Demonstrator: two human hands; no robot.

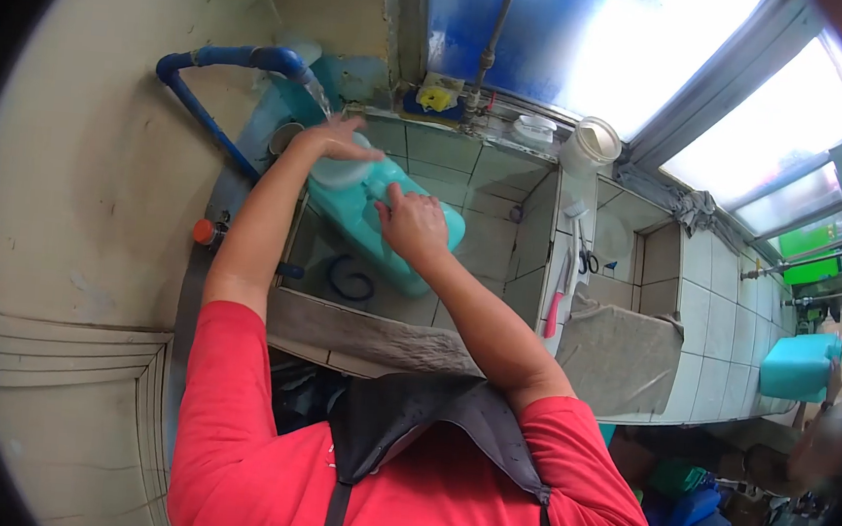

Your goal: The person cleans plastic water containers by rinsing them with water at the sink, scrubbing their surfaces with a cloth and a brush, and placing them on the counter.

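A turquoise jug (384,228) lies tilted in a tiled sink basin (488,234), its upper end toward the blue pipe (230,56). Water pours from the pipe's end beside my left hand (337,140), whose fingers are spread over a whitish round container or funnel (341,172) at the jug's upper end. What that hand touches underneath is hard to make out. My right hand (414,221) is closed on the jug's handle, near its middle. A dark hose loop (351,277) shows on the basin floor beside the jug.
An orange-capped bottle (208,233) stands left of the basin. On the right ledge are a pink-handled knife (553,313), scissors (589,260) and a white tub (590,146). A grey cloth (621,356) drapes the counter. Far right, a person's hand (835,383) touches another turquoise jug (797,367).
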